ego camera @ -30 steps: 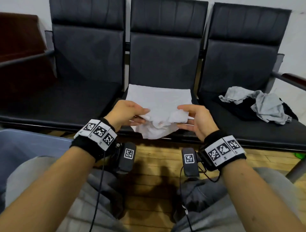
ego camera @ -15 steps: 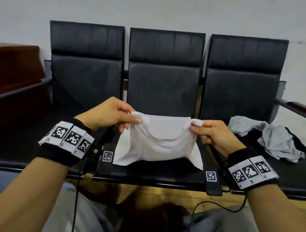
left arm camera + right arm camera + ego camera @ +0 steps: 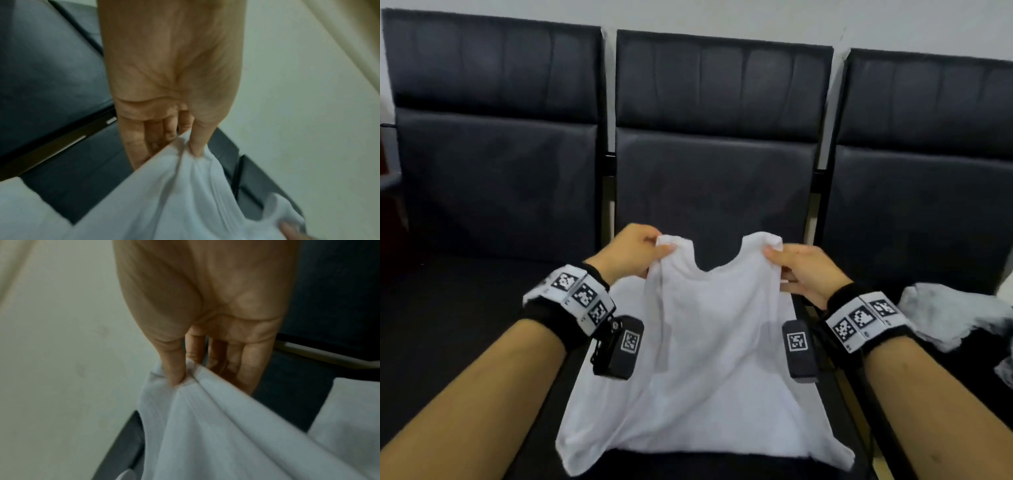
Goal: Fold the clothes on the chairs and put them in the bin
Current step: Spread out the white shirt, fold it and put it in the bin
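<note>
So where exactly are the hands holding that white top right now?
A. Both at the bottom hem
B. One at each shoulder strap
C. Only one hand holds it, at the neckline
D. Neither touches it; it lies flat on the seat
B: the left hand and the right hand each pinch one shoulder strap of the white tank top, on either side of the scooped neckline, while its lower part trails on the middle chair.

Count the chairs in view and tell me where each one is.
3, side by side along the wall: the left chair, the middle chair behind the white shirt, and the right chair, cut off by the frame edge. More may lie outside.
</note>
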{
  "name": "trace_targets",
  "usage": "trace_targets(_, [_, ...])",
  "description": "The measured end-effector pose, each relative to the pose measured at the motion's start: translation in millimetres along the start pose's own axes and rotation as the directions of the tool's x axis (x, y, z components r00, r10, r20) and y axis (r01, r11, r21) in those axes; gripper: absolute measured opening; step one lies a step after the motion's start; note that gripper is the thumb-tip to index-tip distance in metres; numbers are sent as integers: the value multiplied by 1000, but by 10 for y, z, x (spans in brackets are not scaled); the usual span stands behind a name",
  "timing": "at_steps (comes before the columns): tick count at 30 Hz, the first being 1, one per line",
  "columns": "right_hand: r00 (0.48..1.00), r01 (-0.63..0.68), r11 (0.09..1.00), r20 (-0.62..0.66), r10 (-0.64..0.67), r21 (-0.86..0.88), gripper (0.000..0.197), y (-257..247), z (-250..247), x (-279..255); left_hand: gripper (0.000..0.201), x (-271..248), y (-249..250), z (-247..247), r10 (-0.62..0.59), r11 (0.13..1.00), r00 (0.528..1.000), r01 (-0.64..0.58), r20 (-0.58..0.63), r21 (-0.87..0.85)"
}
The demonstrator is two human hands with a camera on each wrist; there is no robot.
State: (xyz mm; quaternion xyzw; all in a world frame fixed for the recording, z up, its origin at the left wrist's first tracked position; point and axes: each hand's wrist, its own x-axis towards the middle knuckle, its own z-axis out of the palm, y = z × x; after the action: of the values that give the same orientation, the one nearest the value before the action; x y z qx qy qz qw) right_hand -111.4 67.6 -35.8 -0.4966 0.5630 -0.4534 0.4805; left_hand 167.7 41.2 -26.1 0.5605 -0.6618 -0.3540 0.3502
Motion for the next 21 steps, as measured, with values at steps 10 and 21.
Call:
trace_targets(10, [959,-277,934,-1,284,-226,22,1340,58,1548,27,1256,-1398,806,-12,949,995,43,-102,314])
trace_targets(21, [973,-213,950,37,227,-228,16,1200,105,1691,23,1421,-1379,731,-14,938,991,58,-131,342])
